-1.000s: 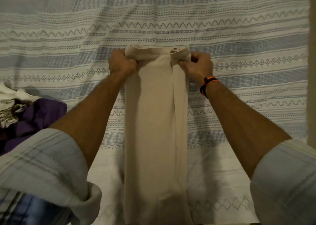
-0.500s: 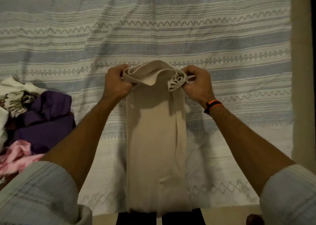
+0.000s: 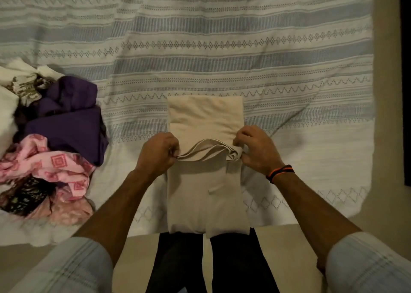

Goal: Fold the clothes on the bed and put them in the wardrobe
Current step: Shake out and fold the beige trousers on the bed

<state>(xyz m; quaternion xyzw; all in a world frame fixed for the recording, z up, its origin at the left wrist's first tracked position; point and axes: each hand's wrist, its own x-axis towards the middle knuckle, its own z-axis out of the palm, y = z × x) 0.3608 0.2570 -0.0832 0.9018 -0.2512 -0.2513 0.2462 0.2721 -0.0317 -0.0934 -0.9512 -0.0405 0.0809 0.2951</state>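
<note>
Beige trousers [image 3: 205, 114] lie lengthwise on the striped bedspread [image 3: 244, 54], their near end hanging over the bed's front edge. My left hand [image 3: 159, 151] pinches the left corner of the folded-back end. At the right corner my right hand [image 3: 255, 150], with an orange and black band on its wrist, grips the bunched layers. That end is doubled back toward me, and a fold line shows at the far side of the trousers. No wardrobe is in view.
A heap of unfolded clothes sits at the left of the bed: a purple garment [image 3: 66, 119], a pink patterned one [image 3: 51, 161], white pieces and a dark floral one. The bed's right edge meets a beige wall strip [image 3: 387, 92]. My dark-trousered legs stand at the bed's front edge.
Both hands have drawn the far end of the beige trousers back toward me, folding it over the near part. The view has tilted down and more of the clothes heap shows.
</note>
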